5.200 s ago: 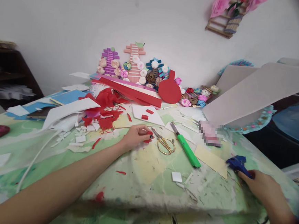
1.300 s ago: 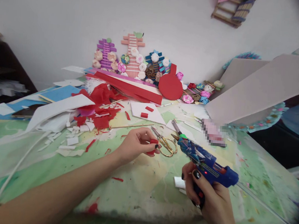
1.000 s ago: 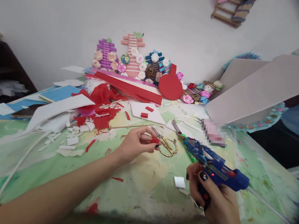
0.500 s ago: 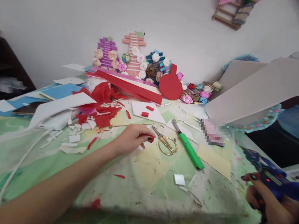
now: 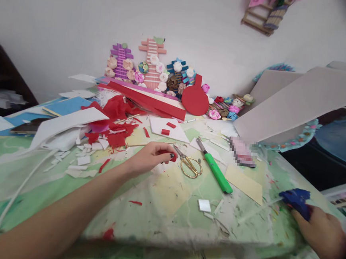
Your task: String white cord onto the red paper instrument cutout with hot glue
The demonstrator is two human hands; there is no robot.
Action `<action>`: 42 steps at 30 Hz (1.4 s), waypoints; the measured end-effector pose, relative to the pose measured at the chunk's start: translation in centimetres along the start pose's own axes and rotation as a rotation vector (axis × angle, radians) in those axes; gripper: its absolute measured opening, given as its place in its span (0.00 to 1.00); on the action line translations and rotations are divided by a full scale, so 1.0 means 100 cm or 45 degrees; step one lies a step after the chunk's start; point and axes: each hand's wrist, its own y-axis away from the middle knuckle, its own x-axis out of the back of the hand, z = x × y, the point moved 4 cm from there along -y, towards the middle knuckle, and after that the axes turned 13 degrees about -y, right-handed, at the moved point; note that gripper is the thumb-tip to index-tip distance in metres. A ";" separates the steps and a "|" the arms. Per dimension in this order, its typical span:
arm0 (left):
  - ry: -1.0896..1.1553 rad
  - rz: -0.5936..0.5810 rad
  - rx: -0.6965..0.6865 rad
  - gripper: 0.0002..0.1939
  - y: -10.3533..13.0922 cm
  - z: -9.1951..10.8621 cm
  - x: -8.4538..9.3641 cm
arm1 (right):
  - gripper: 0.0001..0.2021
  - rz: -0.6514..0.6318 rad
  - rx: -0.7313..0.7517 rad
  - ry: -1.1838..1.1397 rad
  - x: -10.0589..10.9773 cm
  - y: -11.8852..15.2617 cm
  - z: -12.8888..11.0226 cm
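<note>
My left hand [image 5: 155, 156] is over the table's middle, fingertips pinched on a small red piece [image 5: 174, 157] that mostly hides behind the thumb. Just right of it lie gold-handled scissors [image 5: 191, 168], partly spread. A green utility knife [image 5: 217, 173] rests beyond them with its blade pointing away. At the right edge, my right hand [image 5: 322, 231] grips a blue glue gun [image 5: 295, 199]; a pale translucent glue stick [image 5: 261, 210] juts from it toward the left. Two small red pieces [image 5: 165, 132] lie on a white foam square [image 5: 175, 135] ahead of my left hand.
Red scraps [image 5: 118, 135] and white offcuts [image 5: 83, 160] litter the left side. A white cord [image 5: 21, 189] crosses there. At the back stand a red paddle shape [image 5: 195, 100] and flower-decorated stick crafts [image 5: 154, 64]. A large pale board [image 5: 298, 99] leans at right; a yellow sheet [image 5: 245, 184] lies nearer.
My right hand has turned the glue gun, so its glue stick now points left over the table. My left hand keeps its pinch. The view has shifted slightly.
</note>
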 end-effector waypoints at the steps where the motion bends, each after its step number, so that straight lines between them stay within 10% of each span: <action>1: 0.018 0.005 0.009 0.08 0.000 0.000 0.000 | 0.14 -0.041 -0.053 0.074 -0.002 -0.002 -0.004; 7: 0.020 0.032 0.043 0.08 0.000 0.001 -0.001 | 0.24 -0.091 -0.276 0.395 0.009 -0.007 -0.063; 13: -0.012 0.097 0.045 0.07 0.000 0.002 0.001 | 0.20 0.192 0.563 -0.044 0.025 0.000 -0.197; 21: 0.077 0.161 0.002 0.07 -0.002 -0.006 0.005 | 0.06 -1.015 0.626 -0.398 -0.017 0.013 -0.304; 29: 0.179 0.208 -0.121 0.08 -0.002 -0.003 0.006 | 0.06 -1.336 0.639 -0.342 -0.037 0.039 -0.311; 42: 0.323 0.160 -0.031 0.07 0.000 -0.001 0.003 | 0.06 -0.825 0.399 -0.088 -0.030 0.061 -0.272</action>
